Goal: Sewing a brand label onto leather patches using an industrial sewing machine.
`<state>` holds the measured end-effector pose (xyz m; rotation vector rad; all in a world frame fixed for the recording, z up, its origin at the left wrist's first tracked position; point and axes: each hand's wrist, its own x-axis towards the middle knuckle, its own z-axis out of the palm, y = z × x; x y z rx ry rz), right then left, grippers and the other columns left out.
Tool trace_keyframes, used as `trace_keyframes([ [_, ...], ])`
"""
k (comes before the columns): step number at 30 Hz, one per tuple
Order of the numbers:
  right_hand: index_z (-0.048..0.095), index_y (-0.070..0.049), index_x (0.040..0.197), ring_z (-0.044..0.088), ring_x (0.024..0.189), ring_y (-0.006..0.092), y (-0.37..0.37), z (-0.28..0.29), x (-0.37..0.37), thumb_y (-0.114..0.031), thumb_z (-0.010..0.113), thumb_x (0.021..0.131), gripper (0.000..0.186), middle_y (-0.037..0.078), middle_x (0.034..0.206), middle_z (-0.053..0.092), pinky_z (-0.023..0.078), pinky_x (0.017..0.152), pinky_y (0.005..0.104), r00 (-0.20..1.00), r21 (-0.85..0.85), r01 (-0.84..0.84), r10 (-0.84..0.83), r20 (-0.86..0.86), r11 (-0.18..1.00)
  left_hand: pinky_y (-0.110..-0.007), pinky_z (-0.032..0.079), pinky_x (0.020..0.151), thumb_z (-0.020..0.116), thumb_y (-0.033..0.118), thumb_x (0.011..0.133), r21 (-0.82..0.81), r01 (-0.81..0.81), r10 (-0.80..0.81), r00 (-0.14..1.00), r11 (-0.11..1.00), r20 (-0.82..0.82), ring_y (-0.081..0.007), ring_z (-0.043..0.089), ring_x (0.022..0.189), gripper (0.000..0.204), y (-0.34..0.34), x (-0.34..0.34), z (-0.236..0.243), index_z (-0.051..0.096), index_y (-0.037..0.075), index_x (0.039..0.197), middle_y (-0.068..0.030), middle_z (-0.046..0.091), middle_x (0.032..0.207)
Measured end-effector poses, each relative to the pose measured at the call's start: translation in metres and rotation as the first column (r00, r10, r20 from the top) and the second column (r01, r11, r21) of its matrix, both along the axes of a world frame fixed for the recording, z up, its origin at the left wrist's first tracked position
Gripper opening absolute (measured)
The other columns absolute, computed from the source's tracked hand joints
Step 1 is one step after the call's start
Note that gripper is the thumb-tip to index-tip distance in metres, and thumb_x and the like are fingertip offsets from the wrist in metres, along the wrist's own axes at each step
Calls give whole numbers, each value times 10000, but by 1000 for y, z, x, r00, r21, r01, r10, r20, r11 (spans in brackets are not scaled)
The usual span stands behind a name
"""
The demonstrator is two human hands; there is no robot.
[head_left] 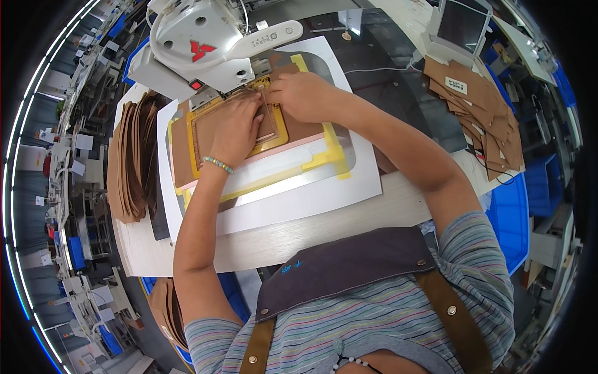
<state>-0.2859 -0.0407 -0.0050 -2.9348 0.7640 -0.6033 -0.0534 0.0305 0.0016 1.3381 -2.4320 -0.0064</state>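
My left hand (239, 124) lies with its fingers stretched out over a yellow-edged rectangular frame (284, 134), just in front of the needle area of a white sewing machine (202, 53). Bent fingers of my right hand (300, 96) press together at the frame's upper right edge; whatever they pinch is hidden. Under the frame is a flat brown panel (303, 134), set on a plate with yellow tape (333, 154) along its edges. A large white sheet (355, 187) lies beneath the plate. The needle tip is hard to make out.
A stack of folded brown pieces (129, 162) stands on the table's left. At right lies a loose pile of brown pieces (492, 118), below a screen (462, 25). Blue bins (507, 215) flank the table; more brown pieces (164, 305) are at lower left.
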Motion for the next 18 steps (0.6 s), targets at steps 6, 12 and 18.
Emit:
trace_keyframes([
  [6,792,-103,1165,641,1182,224,-7,-10,-17,-98,609,913,311,7,1197,745,564,990,368,997,-55,36,-31,73,998,-454,488,1087,652,78,995,-27,19,-19,1000,999,3,-377,602,1259,332,-2,9,1,648,23,1323,-137,675,1376],
  [12,757,-77,1254,614,1248,236,16,4,-10,-42,599,945,349,30,1301,723,515,1087,376,978,156,-131,102,182,979,-436,486,1113,659,48,982,-60,-2,-3,997,998,-77,-353,613,1323,291,22,43,13,694,26,1270,-120,680,1425],
  [18,725,-90,1334,621,1260,233,29,-8,2,-51,643,938,406,52,1289,726,496,1054,372,950,108,-310,303,75,945,-439,447,1175,707,123,977,131,50,-25,983,990,-183,-350,533,1452,384,48,56,14,695,61,1356,-109,640,1497],
])
